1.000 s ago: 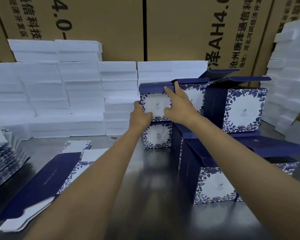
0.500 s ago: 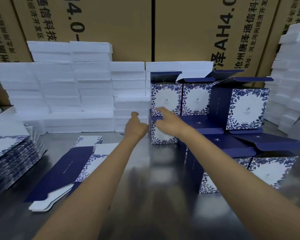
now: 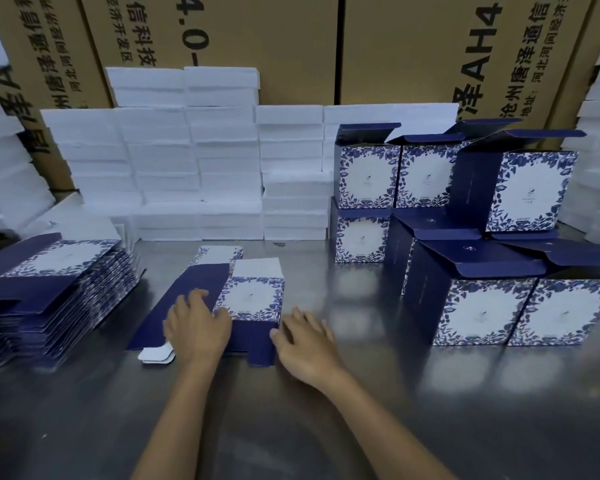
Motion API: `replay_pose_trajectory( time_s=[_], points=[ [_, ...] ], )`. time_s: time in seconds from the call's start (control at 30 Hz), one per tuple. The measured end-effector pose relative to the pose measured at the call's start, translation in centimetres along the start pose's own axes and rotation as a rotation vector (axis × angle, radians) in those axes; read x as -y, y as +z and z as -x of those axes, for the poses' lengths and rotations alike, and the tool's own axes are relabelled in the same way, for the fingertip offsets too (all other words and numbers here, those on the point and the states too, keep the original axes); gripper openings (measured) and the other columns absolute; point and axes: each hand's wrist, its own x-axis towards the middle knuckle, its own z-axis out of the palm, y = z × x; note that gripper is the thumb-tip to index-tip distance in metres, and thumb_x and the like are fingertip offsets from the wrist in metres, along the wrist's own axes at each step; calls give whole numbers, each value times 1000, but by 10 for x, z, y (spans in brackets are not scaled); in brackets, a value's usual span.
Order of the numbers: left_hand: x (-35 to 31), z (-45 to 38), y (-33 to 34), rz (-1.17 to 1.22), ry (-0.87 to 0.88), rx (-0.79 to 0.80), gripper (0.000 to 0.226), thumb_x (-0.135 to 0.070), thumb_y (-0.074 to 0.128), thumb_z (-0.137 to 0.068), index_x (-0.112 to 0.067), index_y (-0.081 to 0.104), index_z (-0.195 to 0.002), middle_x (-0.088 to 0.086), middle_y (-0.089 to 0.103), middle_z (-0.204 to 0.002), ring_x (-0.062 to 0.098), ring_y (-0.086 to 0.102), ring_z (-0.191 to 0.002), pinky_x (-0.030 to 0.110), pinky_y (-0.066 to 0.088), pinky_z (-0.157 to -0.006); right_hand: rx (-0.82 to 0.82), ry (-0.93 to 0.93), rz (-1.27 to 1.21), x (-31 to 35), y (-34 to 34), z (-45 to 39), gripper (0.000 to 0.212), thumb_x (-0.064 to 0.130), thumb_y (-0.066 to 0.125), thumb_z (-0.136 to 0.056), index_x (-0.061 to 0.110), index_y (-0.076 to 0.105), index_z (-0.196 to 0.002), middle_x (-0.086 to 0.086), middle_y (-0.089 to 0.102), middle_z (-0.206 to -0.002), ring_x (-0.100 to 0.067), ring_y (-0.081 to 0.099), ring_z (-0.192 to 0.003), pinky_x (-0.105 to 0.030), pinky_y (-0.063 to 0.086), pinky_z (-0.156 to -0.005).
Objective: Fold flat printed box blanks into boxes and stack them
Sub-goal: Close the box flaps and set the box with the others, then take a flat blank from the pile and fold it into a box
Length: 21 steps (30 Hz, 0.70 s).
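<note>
I have both hands down on a flat box blank (image 3: 222,306) lying on the metal table (image 3: 361,410), near centre. My left hand (image 3: 198,327) rests on its navy panel with fingers spread and fairly straight, holding nothing. My right hand (image 3: 305,344) sits at the blank's near right corner, fingers relaxed and loosely extended, the fingertips touching the edge; I cannot tell whether the thumb is under the card. A tall stack of flat blanks (image 3: 49,289) sits at the left edge. The folded boxes (image 3: 465,220), blue floral with lids open, are stacked at the right, two tiers at the far side. White foam blocks (image 3: 187,161) line the far side before brown cartons (image 3: 274,46).
</note>
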Motion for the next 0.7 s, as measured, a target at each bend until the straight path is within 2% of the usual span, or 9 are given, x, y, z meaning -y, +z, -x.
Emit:
replay_pose_trajectory(
  time_s=[0.13,0.23,0.4,0.5,0.57,0.6,0.7],
  points=[
    [23,-11,-11,-199,-118,-20,59,-40,52,-96,-6,41,-143,30,27,-156,40,17,-147,52,3,-121,-113,-48,25,-7,11,8,50,46,29,-107,30,37,-155,4,17,-169,-11,5,-156,-34,-5,-123],
    [33,-17,-14,-279,-218,54,70,-50,44,-98,-5,30,-149,31,17,-159,41,10,-150,55,0,-121,-122,-57,44,-7,11,8,48,49,30,-106,33,41,-150,6,25,-167,-11,9,-156,-36,-2,-124],
    [31,-19,-13,-227,-194,-12,65,-44,51,-95,-4,38,-144,31,37,-148,44,28,-141,56,5,-120,-87,-72,21,-5,8,8,43,56,32,-103,39,46,-140,6,42,-153,-17,19,-151,-43,3,-125],
    [27,-18,-15,-182,-180,-104,60,-37,56,-94,-1,43,-139,36,41,-142,48,32,-136,57,11,-118,-141,-74,-48,-3,7,7,39,57,38,-101,38,54,-132,8,53,-141,-16,29,-145,-40,9,-123],
    [21,-16,-16,-113,-127,-217,54,-33,60,-93,1,47,-134,38,45,-134,50,36,-129,58,18,-114,-231,-57,-166,-1,5,7,36,54,46,-101,36,62,-127,14,63,-129,-11,43,-135,-34,20,-120],
    [17,-14,-17,-66,-91,-275,52,-32,62,-92,0,49,-131,37,46,-131,49,38,-126,58,22,-110,-286,-36,-266,1,3,7,33,51,51,-100,32,67,-122,14,69,-121,-9,53,-126,-33,30,-117],
    [1,-8,-20,61,0,-418,48,-34,63,-91,-6,50,-128,29,48,-128,43,39,-123,57,27,-102,-379,81,-654,6,-6,7,23,40,62,-98,21,70,-106,6,76,-104,-9,68,-101,-34,51,-99]
  ],
)
